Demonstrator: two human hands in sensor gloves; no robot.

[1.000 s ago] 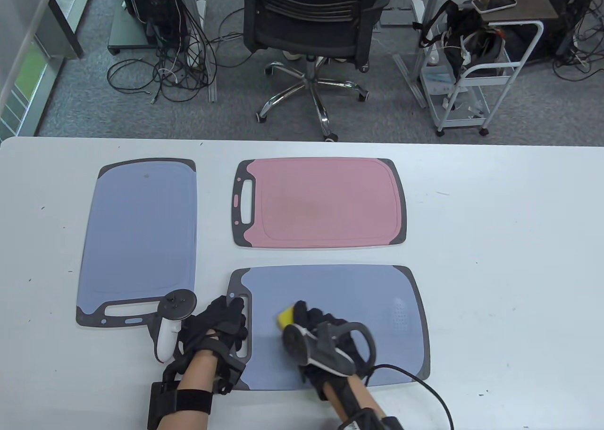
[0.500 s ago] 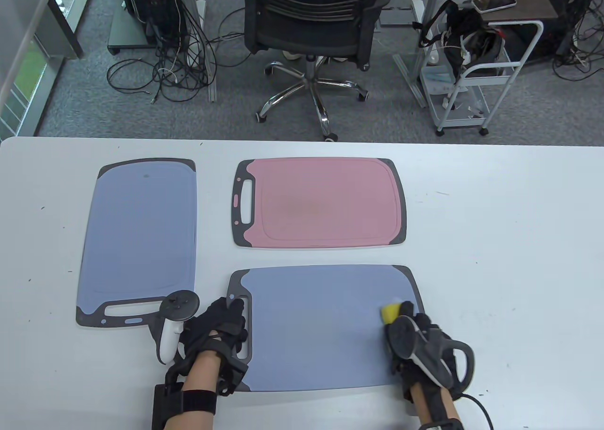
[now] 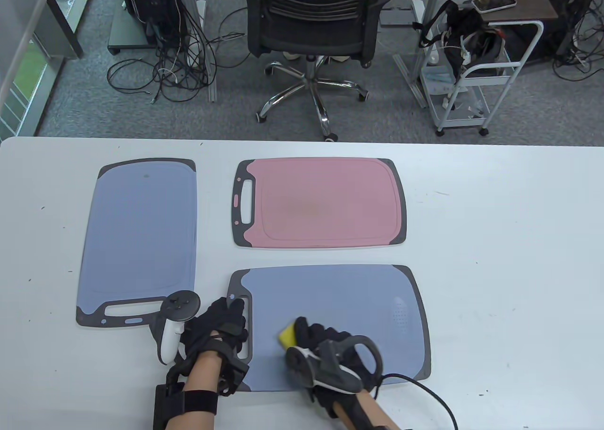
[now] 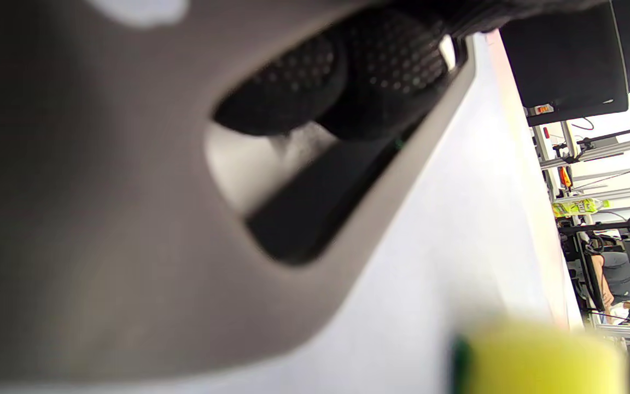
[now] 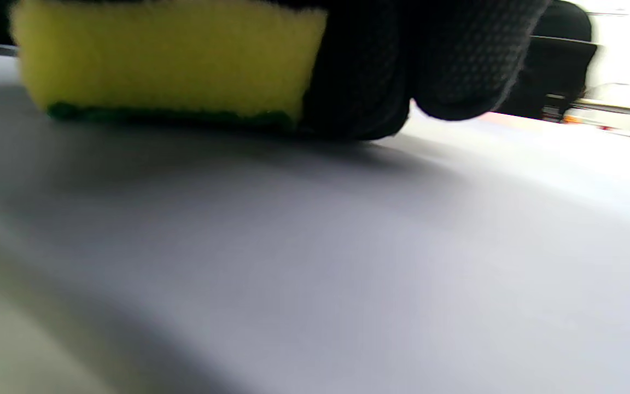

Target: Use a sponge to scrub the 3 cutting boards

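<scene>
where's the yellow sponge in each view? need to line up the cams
Table view: sponge low centre, under the right hand, on the near blue cutting board.
Left wrist view: blurred yellow block at the bottom right corner.
Right wrist view: top left, green face down on the board, gloved fingers gripping its right end.
Shared landmark: the near blue cutting board's surface, under the sponge in all three views.

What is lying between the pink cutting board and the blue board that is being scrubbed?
Nothing: in the table view only a bare strip of white table separates the pink cutting board from the near blue board.
</scene>
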